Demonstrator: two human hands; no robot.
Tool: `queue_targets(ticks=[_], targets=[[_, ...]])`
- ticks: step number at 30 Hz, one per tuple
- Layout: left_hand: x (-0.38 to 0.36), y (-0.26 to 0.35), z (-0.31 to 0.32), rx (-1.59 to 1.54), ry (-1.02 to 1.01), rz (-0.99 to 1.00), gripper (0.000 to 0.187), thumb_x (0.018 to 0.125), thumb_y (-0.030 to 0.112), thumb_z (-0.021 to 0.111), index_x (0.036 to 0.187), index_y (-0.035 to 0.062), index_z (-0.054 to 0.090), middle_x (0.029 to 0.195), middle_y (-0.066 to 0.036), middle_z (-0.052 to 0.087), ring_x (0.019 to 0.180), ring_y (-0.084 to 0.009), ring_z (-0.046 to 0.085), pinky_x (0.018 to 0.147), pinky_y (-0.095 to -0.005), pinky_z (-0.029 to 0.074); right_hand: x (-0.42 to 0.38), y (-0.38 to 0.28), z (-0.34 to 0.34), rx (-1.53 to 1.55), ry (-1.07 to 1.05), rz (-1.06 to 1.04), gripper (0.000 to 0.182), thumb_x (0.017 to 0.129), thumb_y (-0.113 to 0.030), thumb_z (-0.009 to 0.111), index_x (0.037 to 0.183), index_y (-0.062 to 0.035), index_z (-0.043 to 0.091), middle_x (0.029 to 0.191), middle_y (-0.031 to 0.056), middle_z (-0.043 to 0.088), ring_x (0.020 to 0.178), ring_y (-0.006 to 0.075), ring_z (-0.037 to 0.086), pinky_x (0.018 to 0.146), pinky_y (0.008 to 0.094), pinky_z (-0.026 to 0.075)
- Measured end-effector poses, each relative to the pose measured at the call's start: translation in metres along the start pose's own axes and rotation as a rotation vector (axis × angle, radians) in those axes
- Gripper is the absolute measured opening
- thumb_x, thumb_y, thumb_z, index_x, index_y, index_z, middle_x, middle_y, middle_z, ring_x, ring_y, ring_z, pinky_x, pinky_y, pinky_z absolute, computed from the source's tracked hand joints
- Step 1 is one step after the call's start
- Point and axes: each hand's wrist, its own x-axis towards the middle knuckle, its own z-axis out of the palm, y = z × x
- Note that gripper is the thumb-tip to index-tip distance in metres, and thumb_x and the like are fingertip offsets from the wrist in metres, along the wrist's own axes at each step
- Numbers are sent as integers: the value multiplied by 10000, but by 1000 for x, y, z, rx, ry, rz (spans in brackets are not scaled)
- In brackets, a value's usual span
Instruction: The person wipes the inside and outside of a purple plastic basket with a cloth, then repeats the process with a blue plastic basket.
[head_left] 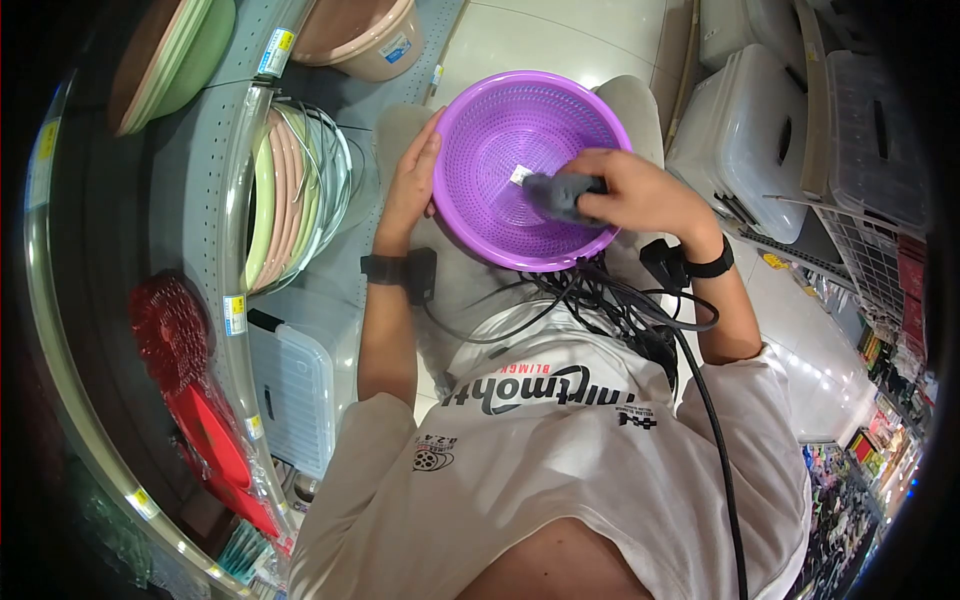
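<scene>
Purple basket [500, 150] rim between both hands

Your left hand [412, 182] grips flat along the left edge, fingers curled behind, wrist straight. Your right hand [640, 193] is closed, seemingly pinching something dark, forearm bent inward. Both wrists wear dark bands.

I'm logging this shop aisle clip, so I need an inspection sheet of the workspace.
Surface: no table; purple basket held over the lap.
Job's things: basket; grey handheld device pressed inside it by a white label.
Clutter: nothing seen.
Hands: left hand grips the basket rim; right hand holds the device.
Cables: black cables bunched on the white shirt.
Surroundings: shelf of stacked basins, clear storage boxes.
</scene>
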Motion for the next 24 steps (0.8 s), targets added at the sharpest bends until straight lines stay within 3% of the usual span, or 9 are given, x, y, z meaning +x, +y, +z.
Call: queue_targets(ticks=[2,4,6,7,12,17,19,24], targets=[[1,-1,0,2,-2,19,502,1139,405,440,1577,169,513,751,33,630,456,-21,436,371,-209,321,3,2,-4,-67,197,-76,393,871,-132,646,1240,-13,713,1069,194,715,920,335,696,817,421,541],[2,-1,1,20,7,25,501,1137,406,449,1571,167,521,756,28,640,456,-21,442,370,-209,322,7,4,-2,-54,266,-46,393,866,-118,650,1241,-20,713,1093,182,697,979,349,690,859,424,551],[2,1,2,16,8,10,499,1137,404,451,1569,167,523,757,27,642,455,-22,444,371,-209,323,20,25,9,-479,378,-62,382,843,-89,657,1214,-46,737,1102,181,706,992,370,703,893,444,570],[0,2,2,11,14,-10,496,1136,402,454,1568,166,525,759,25,645,454,-23,446,372,-209,325,26,34,14,-478,380,-64,382,843,-89,657,1214,-46,737,1102,181,706,992,370,703,893,444,570],[-5,13,4,-14,9,-61,489,1139,390,455,1567,167,526,757,25,643,451,-23,443,371,-211,326,40,60,44,-550,67,112,332,808,-42,654,1115,-78,775,1067,183,754,1010,382,727,902,480,578],[-4,9,3,-8,13,-47,488,1138,388,459,1566,163,527,759,28,642,453,-22,442,371,-212,325,44,55,58,-575,59,116,210,818,-66,665,999,-36,767,990,218,758,988,395,732,889,489,582],[-2,9,3,-7,9,-38,497,1137,400,458,1568,162,523,772,28,645,458,-22,443,374,-211,327,46,53,58,-545,-66,158,189,804,-101,695,959,-16,762,966,224,758,972,404,732,881,483,582],[-4,14,5,1,16,-60,502,1138,408,451,1570,164,520,789,25,647,462,-20,445,375,-208,324,45,40,63,-449,-130,114,226,793,-140,725,976,-14,767,948,233,755,960,426,726,865,498,575]])
